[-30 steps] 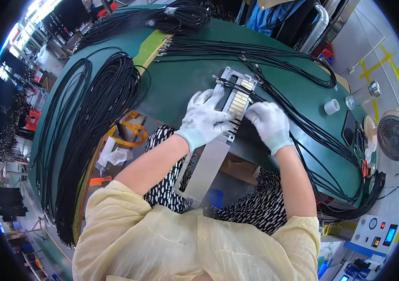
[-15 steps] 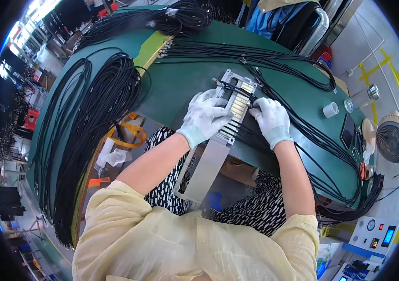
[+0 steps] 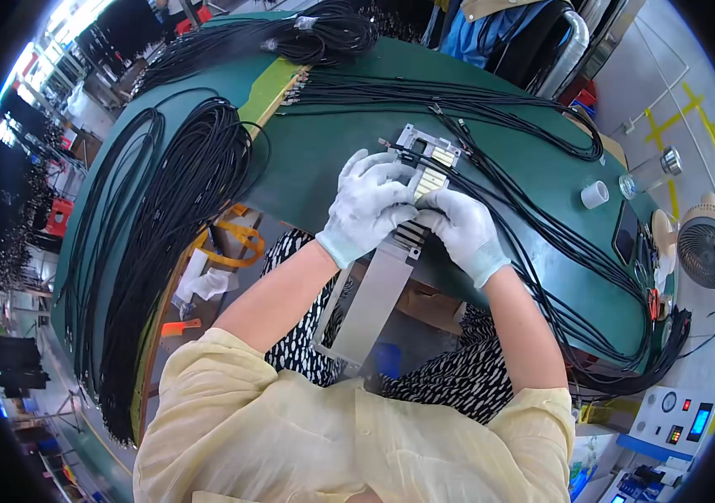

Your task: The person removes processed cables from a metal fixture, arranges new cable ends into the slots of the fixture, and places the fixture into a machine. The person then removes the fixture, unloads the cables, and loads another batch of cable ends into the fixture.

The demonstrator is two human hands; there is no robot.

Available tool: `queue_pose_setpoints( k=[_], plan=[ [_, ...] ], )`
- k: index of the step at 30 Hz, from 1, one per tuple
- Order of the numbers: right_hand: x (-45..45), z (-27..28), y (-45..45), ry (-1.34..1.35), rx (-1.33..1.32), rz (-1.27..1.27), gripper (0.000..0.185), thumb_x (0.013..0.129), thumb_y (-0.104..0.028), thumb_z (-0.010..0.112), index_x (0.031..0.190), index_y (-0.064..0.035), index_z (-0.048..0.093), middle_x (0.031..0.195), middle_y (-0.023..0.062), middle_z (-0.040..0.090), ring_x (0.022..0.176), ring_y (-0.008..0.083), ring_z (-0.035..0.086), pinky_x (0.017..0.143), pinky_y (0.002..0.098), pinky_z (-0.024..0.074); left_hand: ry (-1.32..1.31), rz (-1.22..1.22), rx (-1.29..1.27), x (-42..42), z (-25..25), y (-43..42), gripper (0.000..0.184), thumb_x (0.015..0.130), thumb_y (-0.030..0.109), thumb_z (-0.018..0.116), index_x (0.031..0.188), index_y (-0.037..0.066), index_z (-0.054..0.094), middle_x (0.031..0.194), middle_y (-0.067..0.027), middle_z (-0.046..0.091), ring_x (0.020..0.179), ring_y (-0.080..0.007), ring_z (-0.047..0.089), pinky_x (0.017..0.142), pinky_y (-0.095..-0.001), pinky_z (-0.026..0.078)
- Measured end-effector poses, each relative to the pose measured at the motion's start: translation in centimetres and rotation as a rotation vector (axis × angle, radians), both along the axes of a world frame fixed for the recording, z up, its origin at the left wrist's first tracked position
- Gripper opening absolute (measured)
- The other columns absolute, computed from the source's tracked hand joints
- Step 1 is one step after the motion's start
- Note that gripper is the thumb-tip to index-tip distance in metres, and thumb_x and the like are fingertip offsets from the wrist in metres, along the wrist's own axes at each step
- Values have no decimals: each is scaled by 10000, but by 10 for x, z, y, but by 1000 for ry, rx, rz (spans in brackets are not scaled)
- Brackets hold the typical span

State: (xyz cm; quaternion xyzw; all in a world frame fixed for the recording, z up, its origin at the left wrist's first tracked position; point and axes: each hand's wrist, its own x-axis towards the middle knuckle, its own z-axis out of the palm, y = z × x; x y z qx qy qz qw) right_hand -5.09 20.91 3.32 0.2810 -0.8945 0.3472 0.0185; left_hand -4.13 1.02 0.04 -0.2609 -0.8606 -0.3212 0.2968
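Fingers of the white-gloved left hand (image 3: 366,205) and white-gloved right hand (image 3: 462,230) are converging at the tips over the long, flat silver metal fixture (image 3: 374,293). Head view: right hand is no longer sitting off the fixture's right edge; it's now reaching in, right up against the left. My read: both are now working one spot, probably handling a cable there. Left fingers are curling, slightly spread; right ones are bunching toward the thumb. Gloves are hiding whatever's between the tips, so can't tell if either is pinching anything.

Fixture is spanning the near edge of the dark green counter (image 3: 332,147), upper end over the counter, lower end reaching toward the lap. Up top it's carrying a row of pale gold bars (image 3: 430,182); thin black cables (image 3: 414,157) are crossing above them, more black strands showing just below the hands. Lower plate is looking plain and bare.
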Motion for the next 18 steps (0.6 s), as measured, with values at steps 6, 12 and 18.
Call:
queue_pose_setpoints(
  k=[6,12,18],
  plan=[
    [-6,6,11,-316,-205,79,197,854,-133,685,1020,-27,667,929,155,693,870,280,667,801,339,508,-55,-50,85,4,5,0,126,799,250,713,786,131,677,1124,-71,662,1174,-314,533,1061,-441,351],
    [-1,4,0,321,35,50,241,740,-205,757,933,-96,661,828,109,666,826,306,637,760,396,495,-282,-50,268,0,-6,1,57,816,89,705,840,53,667,1173,-105,627,1165,-274,528,985,-364,430],
    [-1,-2,-2,344,145,15,148,788,-195,697,912,-116,687,787,79,662,806,286,637,733,407,496,-377,-73,394,1,-3,-6,42,845,65,669,843,24,680,1167,-105,635,1173,-222,519,957,-344,438]
  ],
)
